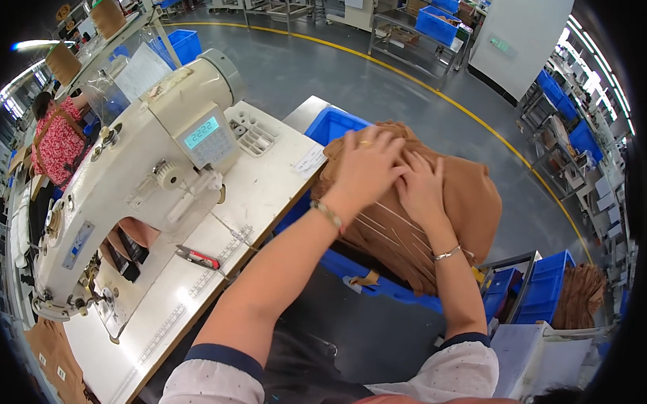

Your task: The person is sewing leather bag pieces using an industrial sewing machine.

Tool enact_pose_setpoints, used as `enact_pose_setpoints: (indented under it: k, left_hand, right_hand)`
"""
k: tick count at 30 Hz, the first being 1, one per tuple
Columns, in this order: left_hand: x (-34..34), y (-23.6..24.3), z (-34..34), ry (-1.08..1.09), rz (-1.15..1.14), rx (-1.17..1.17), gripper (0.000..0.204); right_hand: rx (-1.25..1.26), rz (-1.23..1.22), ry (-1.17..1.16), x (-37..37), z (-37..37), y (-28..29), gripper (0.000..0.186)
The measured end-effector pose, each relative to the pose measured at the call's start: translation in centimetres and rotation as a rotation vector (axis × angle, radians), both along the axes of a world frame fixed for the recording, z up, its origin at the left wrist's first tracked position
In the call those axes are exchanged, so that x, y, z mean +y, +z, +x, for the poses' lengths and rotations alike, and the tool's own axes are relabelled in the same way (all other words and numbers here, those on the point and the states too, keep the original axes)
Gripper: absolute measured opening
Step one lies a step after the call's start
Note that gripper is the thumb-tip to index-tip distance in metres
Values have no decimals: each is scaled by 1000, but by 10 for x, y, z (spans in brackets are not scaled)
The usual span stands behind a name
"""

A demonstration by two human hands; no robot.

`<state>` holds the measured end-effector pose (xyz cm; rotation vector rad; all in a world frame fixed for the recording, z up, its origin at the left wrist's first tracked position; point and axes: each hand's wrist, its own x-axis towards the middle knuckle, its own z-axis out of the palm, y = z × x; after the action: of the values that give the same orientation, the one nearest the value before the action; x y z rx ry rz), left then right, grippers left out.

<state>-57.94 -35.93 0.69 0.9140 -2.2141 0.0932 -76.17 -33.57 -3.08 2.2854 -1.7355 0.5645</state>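
A thick pile of brown fabric pieces (473, 197) lies over a blue plastic bin (328, 123), to the right of the sewing table. Both of my hands rest on top of it, side by side and close together. My left hand (365, 168) has its fingers spread over the upper part of the pile, slightly blurred. My right hand (421, 188) lies next to it, fingers stretched over the cloth. Neither hand visibly grips a piece. Pale edges or strips show along the folds below my hands. The pile covers much of the bin.
An industrial sewing machine (144, 158) with a lit display stands on the white table (198, 277) at left. Red-handled thread snips (198, 257) lie there. Blue bins (544, 290) with brown cloth stand at right. Another person (58, 140) sits at far left.
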Motion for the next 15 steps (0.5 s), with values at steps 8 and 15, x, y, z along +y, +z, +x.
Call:
enact_pose_setpoints:
  k: [8,15]
  left_hand:
    - [12,-55,10,201,633,-110,97]
    - [19,-63,40,268,765,17,93]
  right_hand:
    - [-695,165,-546,80,-74,-9,63]
    - [-729,149,-373,48,-63,-32,58]
